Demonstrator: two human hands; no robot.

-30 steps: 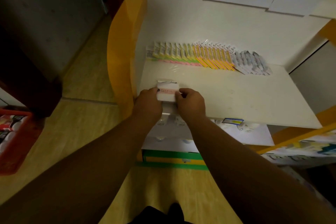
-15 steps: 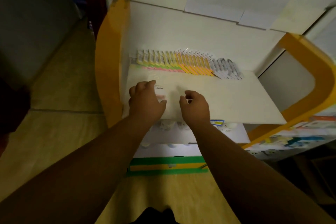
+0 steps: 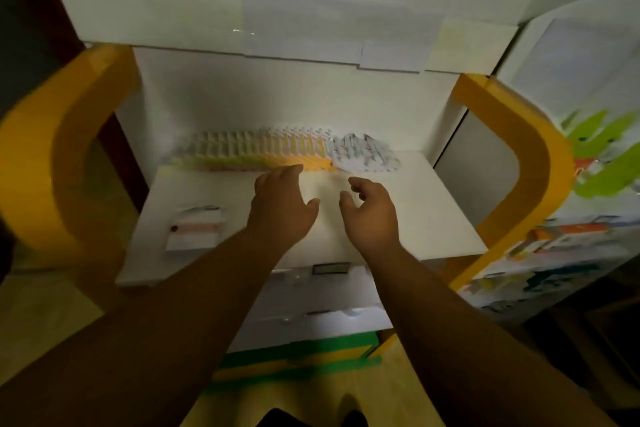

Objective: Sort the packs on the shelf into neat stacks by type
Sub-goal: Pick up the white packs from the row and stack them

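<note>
White shelf, orange frame; green, yellow, white packs.

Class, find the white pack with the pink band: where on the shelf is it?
In the head view, the white pack lies near the front left corner of the shelf, left of the left hand and apart from the back row.

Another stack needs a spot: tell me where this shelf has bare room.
Bare shelf lies between the right hand and the right orange side panel, and between the small white stack and the left hand. The back is crowded: the row of packs runs along the wall.
</note>
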